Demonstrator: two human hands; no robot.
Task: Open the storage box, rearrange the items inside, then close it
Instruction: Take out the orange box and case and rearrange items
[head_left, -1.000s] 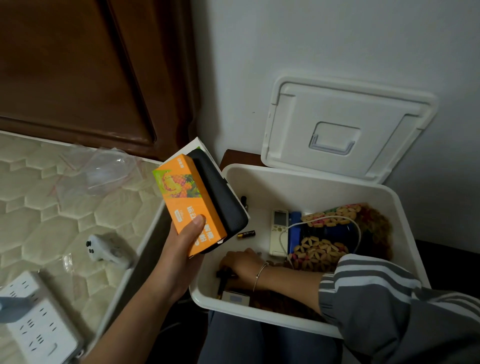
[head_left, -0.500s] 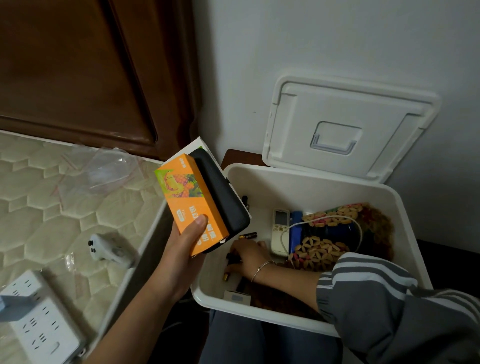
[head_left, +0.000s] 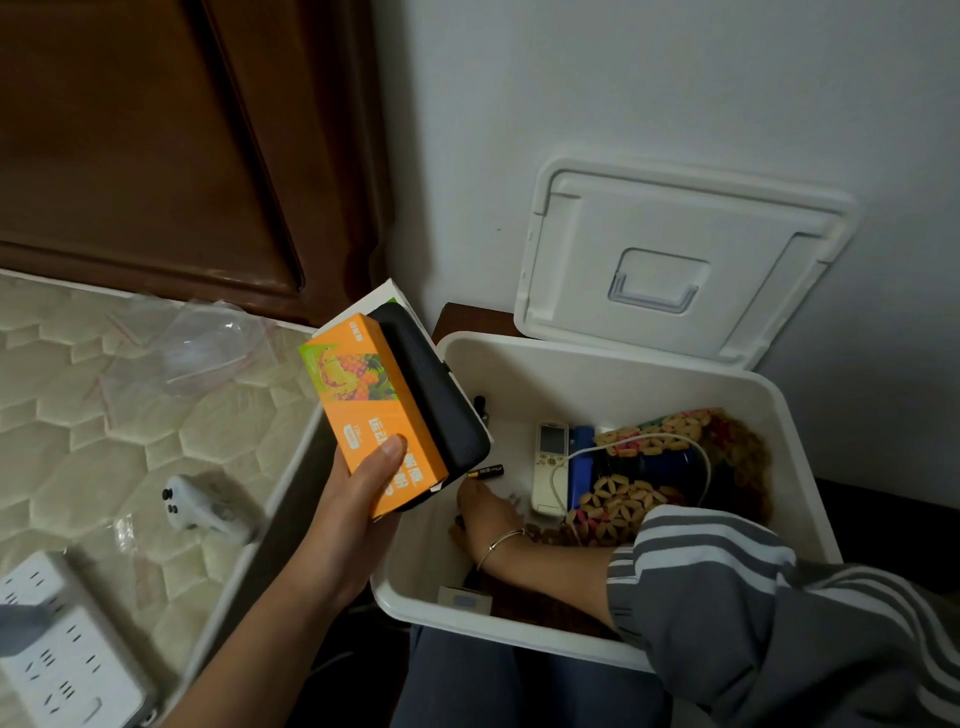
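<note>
The white storage box (head_left: 769, 395) stands open, its lid (head_left: 675, 260) leaning back against the wall. My left hand (head_left: 358, 499) holds a stack above the box's left rim: an orange carton (head_left: 374, 405), a black case (head_left: 431, 395) and a white box (head_left: 387, 293) behind them. My right hand (head_left: 488, 514) is down on the box floor, curled over a small dark item at its left edge, fingertips close to a loose battery (head_left: 485, 471). Beside it lie a white remote (head_left: 549, 467), a blue item (head_left: 581, 462), a white cable (head_left: 639, 441) and a patterned bag (head_left: 675, 467).
A small white box (head_left: 462, 600) sits at the near inner wall. On the mattress to the left lie a white controller (head_left: 197, 506), a power strip (head_left: 62, 670) and a clear plastic bag (head_left: 182, 348). A dark wooden headboard (head_left: 156, 156) rises behind.
My right hand has slid from the near left corner of the box floor toward the loose battery. My left hand keeps the stack almost still.
</note>
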